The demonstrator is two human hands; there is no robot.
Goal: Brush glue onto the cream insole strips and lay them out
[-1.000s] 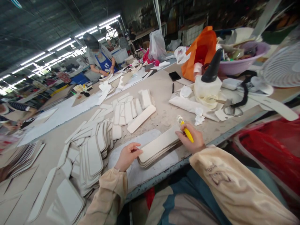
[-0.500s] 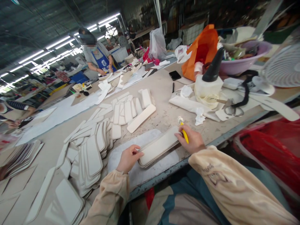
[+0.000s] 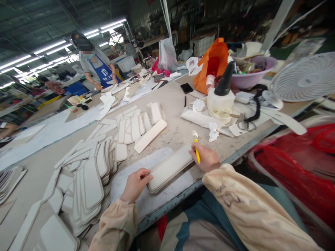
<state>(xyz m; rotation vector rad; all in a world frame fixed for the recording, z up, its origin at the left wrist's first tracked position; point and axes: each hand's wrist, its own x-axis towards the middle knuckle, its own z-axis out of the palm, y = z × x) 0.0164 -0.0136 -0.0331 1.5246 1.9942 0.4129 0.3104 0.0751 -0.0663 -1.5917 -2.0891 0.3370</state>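
Note:
A thin stack of long off-white panels with rounded corners (image 3: 170, 168) lies between my hands near the table's front edge, above a whitish sheet (image 3: 183, 182). My left hand (image 3: 136, 184) pinches the stack's left end between thumb and fingers. At the other end, my right hand (image 3: 208, 159) touches the panels with its fingertips while gripping a small brush with a yellow handle (image 3: 197, 153). The brush's pale, clotted tip points up and away from me. One loose panel (image 3: 150, 136) rests just beyond the stack.
Heaps of similar panels (image 3: 91, 183) spread over the table's left. Behind my right hand stand a white container with a black cone top (image 3: 220, 101), scissors (image 3: 247, 125), a phone (image 3: 186, 88), an orange bag (image 3: 209, 66) and a fan (image 3: 305, 80). A co-worker (image 3: 101, 69) stands across the table.
The whole scene has shifted left in the picture as my head view turned right. Both hands keep nearly the same hold on the stack, and the brush stays in my right hand.

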